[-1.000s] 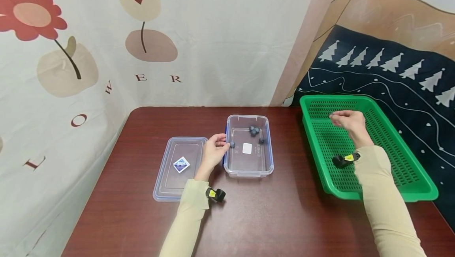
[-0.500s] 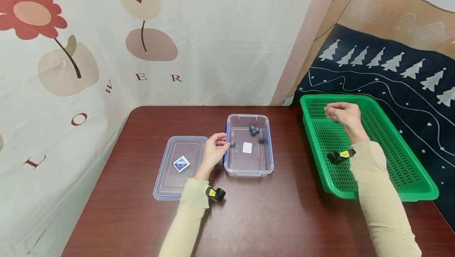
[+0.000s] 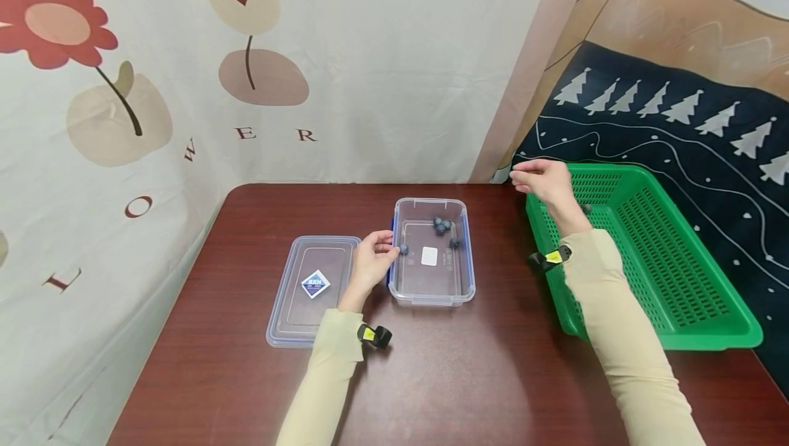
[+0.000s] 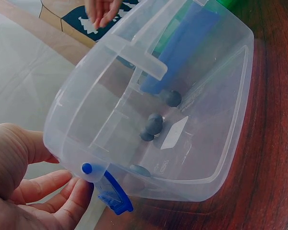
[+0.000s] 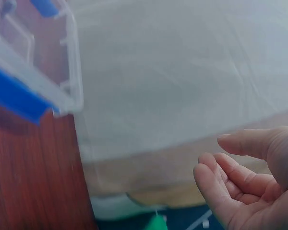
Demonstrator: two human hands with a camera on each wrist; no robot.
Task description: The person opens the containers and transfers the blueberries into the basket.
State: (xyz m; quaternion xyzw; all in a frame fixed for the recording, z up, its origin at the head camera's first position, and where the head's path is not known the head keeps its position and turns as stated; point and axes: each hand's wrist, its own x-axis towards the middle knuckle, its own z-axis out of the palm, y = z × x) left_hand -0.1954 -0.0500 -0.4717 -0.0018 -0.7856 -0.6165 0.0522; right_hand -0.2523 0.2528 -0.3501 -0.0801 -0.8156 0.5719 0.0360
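A clear plastic food container [image 3: 431, 288] with blue latches stands on the table, and several blueberries [image 3: 441, 226] lie inside it. My left hand [image 3: 370, 264] holds its left side, fingers by a blue latch [image 4: 114, 194] in the left wrist view. At the back left corner of a green basket [image 3: 696, 336], my right hand [image 3: 545, 179] is in the air. The right wrist view shows its thumb and fingers [image 5: 211, 187] loosely bent and apart, with nothing between them. One small dark round thing, like a blueberry [image 3: 586, 208], lies in the basket; the forearm hides part of the basket.
A clear lid [image 3: 290, 323] with a blue diamond label lies left of the container, partly under the left hand and forearm. Beyond the brown table [image 3: 444, 377] hangs a printed cloth [image 3: 394, 76]. The basket overhangs the table's right side.
My right hand has moved left and away from over the basket; a dark speck at its fingertips earlier is gone. A dark round thing now shows in the basket. The left hand stays put.
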